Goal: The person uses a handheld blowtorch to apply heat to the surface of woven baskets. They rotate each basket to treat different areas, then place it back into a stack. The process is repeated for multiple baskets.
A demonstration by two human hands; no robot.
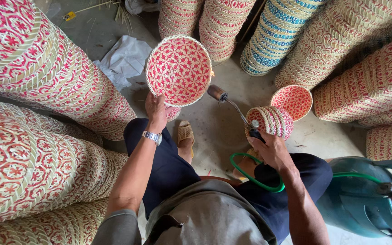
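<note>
1. Nearest the camera, the right hand [271, 147] is wrapped closed around the handle of a gas torch [234, 109]. The torch's long axis runs from that grip up toward 11 o'clock, ending in a brown nozzle just below the basket's lower right rim.
2. A green hose [255, 179] loops over the person's right knee and leads off at 3 o'clock to a blue-green gas cylinder [364, 195] standing just beside the leg.
3. The left hand [156, 109], with a wristwatch on its wrist, pinches the lower left rim of a round red-and-white woven basket [178, 70]. The basket is held up and tilted; whether it shows its bowl or its base I cannot tell. From the torch grip it lies at about 10 o'clock, the nozzle close to it but apart.
4. Just past the right hand, at 12 o'clock, is a short stack of small baskets [271, 120], with one more small basket [292, 102] lying open next to it.
5. Bare concrete floor [214, 131] shows between the feet and under the basket, the only open room.
6. Tall basket stacks [46, 68] wall in the left side and the far edge from 12 to 3 o'clock, and a crumpled white sheet [125, 59] lies at 11 o'clock.
</note>
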